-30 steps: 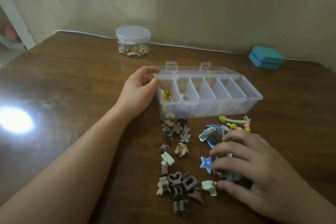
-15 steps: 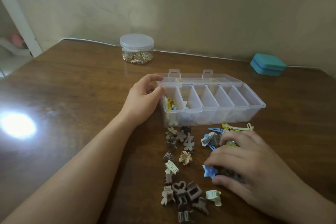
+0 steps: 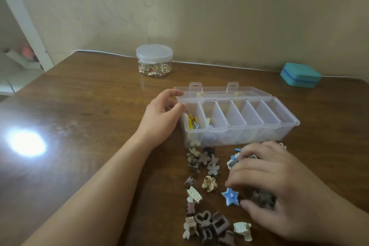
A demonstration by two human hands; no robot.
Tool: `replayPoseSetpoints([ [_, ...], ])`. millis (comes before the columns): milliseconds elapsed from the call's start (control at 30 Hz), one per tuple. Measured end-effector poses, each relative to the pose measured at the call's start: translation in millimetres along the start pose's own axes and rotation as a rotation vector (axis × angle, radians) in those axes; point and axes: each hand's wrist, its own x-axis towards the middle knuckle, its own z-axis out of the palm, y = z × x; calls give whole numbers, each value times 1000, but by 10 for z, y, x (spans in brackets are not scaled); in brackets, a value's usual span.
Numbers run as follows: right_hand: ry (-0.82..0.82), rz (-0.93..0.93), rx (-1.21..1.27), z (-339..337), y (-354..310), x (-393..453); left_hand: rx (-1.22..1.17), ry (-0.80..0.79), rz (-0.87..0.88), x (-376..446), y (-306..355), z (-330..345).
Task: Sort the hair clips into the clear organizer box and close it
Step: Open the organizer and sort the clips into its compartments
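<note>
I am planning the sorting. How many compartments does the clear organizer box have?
6. The compartments run side by side across the clear organizer box. The leftmost compartment, beside the left hand, holds clips; the second holds some too.

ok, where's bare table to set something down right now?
Free: the wide stretch left of the left hand, from the round jar to the near edge; also between the organizer box and the teal case. Crowded: in front of the box, where loose hair clips lie under and beside the right hand.
</note>
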Motion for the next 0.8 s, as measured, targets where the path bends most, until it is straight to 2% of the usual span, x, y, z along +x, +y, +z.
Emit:
replayPoseSetpoints([
  [133,-71,-69,1,85,52,1,-5,15,0,6,-3,4],
  [300,51,-117,56,177,80,21,0,3,-3,-1,7,4],
  [433,86,-133,59,197,74,37,-1,-3,-7,-2,6,1],
  [533,115,-128,148,105,108,107,0,-4,-9,-1,2,4],
  [700,253,27,270,-176,243,560,6,-6,-9,-2,6,-2],
  [800,295,118,224,-108,351,828,8,-18,-5,-6,7,-7],
])
